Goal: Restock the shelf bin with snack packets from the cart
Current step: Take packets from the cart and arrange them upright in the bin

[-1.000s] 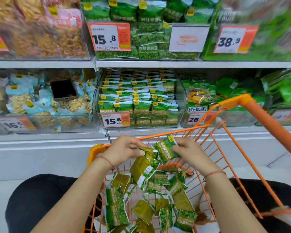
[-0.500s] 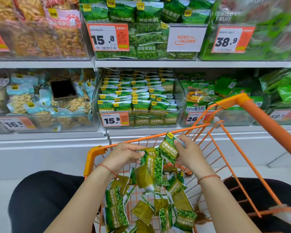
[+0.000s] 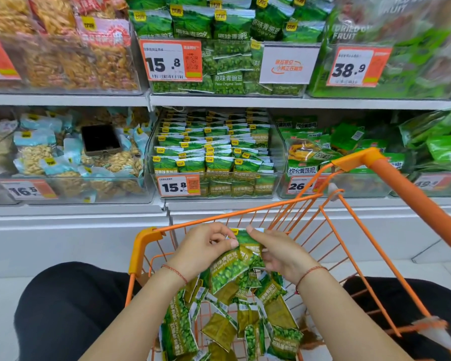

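Note:
Over the orange wire cart (image 3: 248,212), my left hand (image 3: 201,250) and my right hand (image 3: 279,252) together hold a small bunch of green pea snack packets (image 3: 229,267). Both hands pinch the packets' top edges, fingers nearly touching. Several more green pea packets (image 3: 219,327) lie loose in the cart's bottom. Straight ahead on the lower shelf is the clear bin (image 3: 279,162) with the 15.8 price tag, holding neat rows of the same green packets.
A dark phone (image 3: 100,139) lies on nut packets in the left bin. Other clear bins of snacks flank the target bin and fill the shelf above. The cart's orange handle (image 3: 412,188) rises at the right. My black-clad knees sit beside the cart.
My hands have come together, gathering the separate packets into one bunch held between them. The view has tilted slightly.

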